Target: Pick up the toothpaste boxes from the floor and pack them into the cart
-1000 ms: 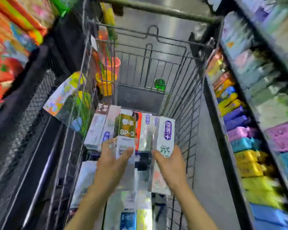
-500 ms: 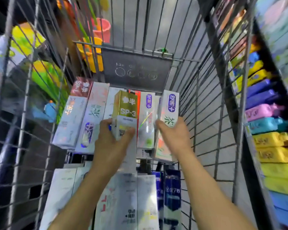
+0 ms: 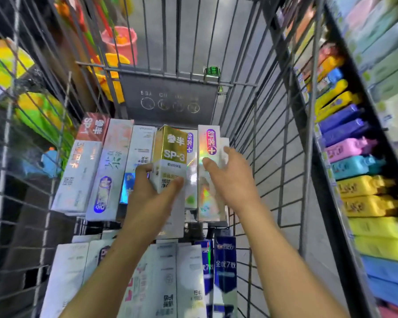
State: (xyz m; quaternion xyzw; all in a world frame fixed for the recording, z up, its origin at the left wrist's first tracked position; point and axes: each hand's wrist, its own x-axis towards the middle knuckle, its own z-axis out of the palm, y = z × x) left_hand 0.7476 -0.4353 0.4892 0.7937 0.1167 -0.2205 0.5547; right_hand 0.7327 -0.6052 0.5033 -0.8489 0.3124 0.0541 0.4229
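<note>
Left hand [image 3: 151,193] gripping gold box [image 3: 170,154], right hand [image 3: 230,180] holding holographic box [image 3: 209,171] beside it

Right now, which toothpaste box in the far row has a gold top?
The SP-3 box gripped by the left hand; its neighbours are white or pink-topped.

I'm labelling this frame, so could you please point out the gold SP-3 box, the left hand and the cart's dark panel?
gold SP-3 box [image 3: 170,148]: head view, gold upper face.
left hand [image 3: 151,198]: head view, back of hand.
dark panel [image 3: 170,97]: head view, centre.
</note>
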